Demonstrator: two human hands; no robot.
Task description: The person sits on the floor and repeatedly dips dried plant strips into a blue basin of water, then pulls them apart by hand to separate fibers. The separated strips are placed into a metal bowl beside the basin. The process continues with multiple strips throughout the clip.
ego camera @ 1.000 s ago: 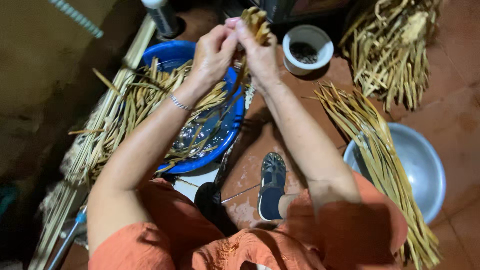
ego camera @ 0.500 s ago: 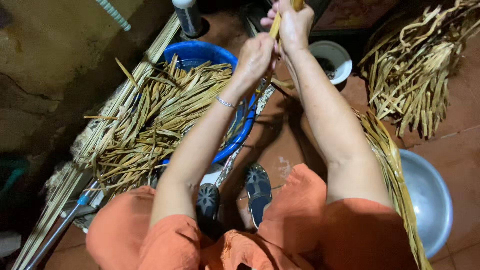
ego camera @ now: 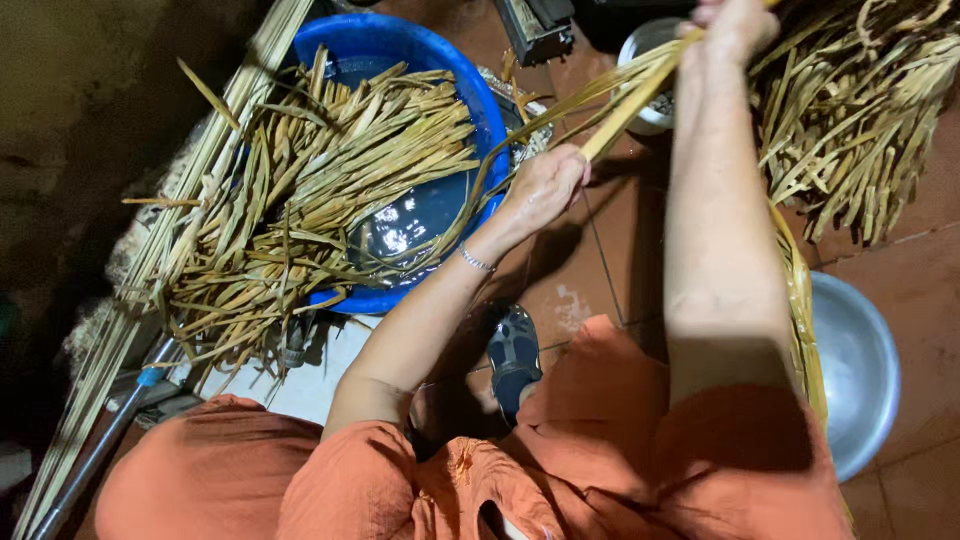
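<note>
The floor [ego camera: 620, 270] is red-brown tile, and most of it is covered. A big blue tub [ego camera: 440, 70] sits on the left, with water in it and a heap of wet strips [ego camera: 300, 190] lying over its rim. A dry pile of strips [ego camera: 860, 110] fills the top right. A silver bowl [ego camera: 860, 370] sits at the right edge, near the person's knee. A small white cup [ego camera: 650, 80] stands between the tub and the dry pile.

The person holds one long strip [ego camera: 620, 110] up over the floor. The right hand [ego camera: 735, 25] grips its top end with the fingers curled tight. The left hand [ego camera: 545, 185] pinches it lower down, thumb against fingers. Thin strands bend from it back into the tub.

I think the strip is being split or peeled along its length. The next pull needs a firm pinch and a steady tug apart.

Open room is small: just the bare tiles between the tub and the bowl. The tub rim is close to the left hand.
</note>
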